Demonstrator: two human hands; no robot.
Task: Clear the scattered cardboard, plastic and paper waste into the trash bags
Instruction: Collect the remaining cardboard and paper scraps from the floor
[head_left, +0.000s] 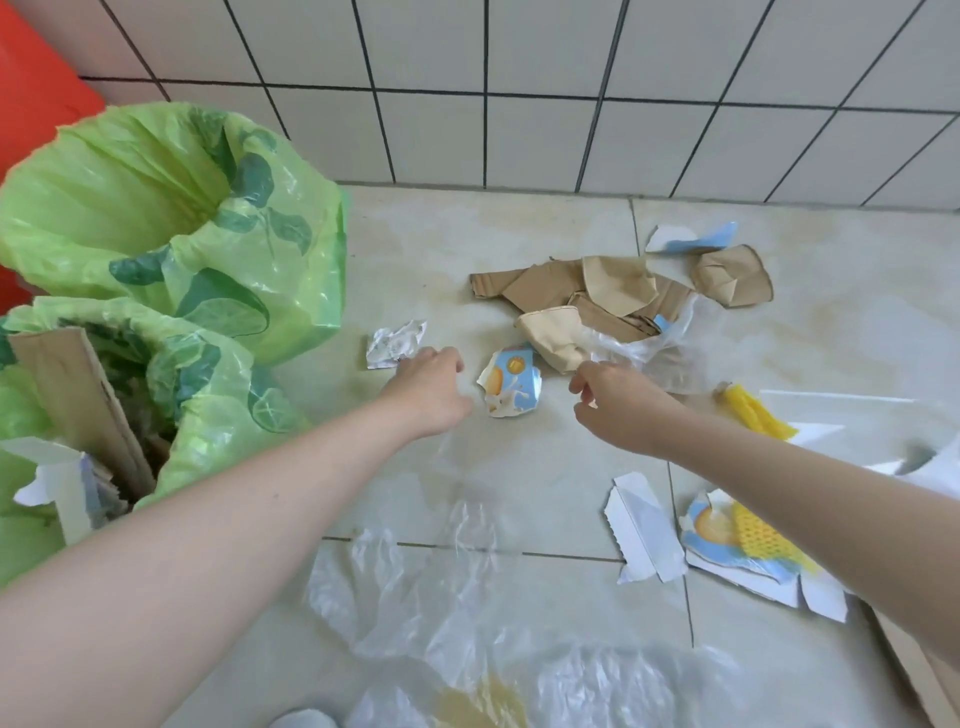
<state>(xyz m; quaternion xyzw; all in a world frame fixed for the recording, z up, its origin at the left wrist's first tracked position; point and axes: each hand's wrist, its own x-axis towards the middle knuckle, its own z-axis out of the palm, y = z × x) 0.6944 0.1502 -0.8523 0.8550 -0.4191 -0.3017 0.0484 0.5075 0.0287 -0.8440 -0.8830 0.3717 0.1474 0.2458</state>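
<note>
Green trash bags: two, at left (208, 208) (197, 384)
Hands: two, mid-frame (431, 389) (618, 405)
Yellow foam nets: two, at right (758, 413) (763, 540)
Crumpled white paper: one, centre-left (395, 343)
Clear plastic sheets: uncertain, overlapping
</note>
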